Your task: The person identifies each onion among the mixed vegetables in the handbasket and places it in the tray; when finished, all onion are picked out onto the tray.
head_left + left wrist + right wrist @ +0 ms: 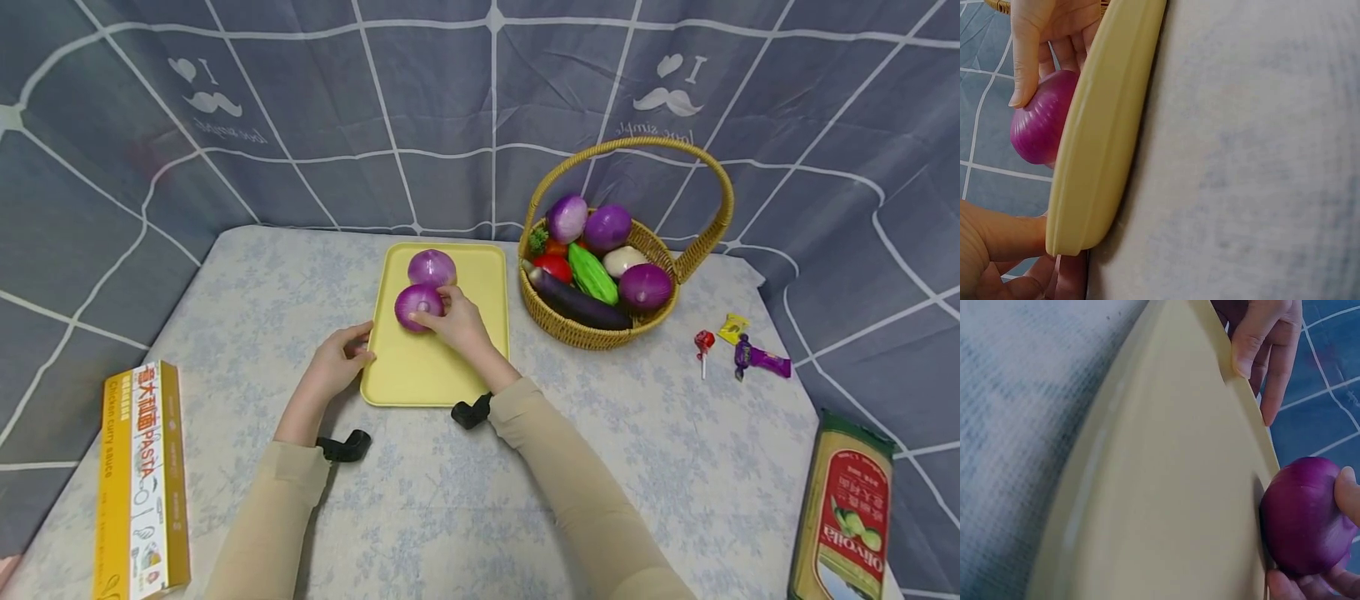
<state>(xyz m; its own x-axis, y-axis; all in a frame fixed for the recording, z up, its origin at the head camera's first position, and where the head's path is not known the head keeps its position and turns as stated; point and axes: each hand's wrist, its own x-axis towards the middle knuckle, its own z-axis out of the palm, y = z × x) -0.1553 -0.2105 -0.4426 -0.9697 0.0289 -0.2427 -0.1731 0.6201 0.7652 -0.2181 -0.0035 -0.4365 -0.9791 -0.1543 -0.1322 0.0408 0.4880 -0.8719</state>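
In the head view a yellow tray (427,379) lies on the cloth-covered table. My right hand (461,323) grips a purple onion (415,305) over its left half, thumb on the near side and fingers round the back. Just behind it on the tray sits a second purple onion (432,265). My left hand (337,360) holds the tray's left edge. The right wrist view shows that thumb (1246,356) on the rim, with the fingers on the outer side. The held onion (1302,515) is close to the tray floor there.
Right of the tray stands a wicker basket (573,333) with a tall handle, filled with toy-like vegetables. A lollipop (703,342) and wrapped candies (768,362) lie farther right. A pasta box (142,483) is at the left, an Olivoilà packet (847,508) at the right.
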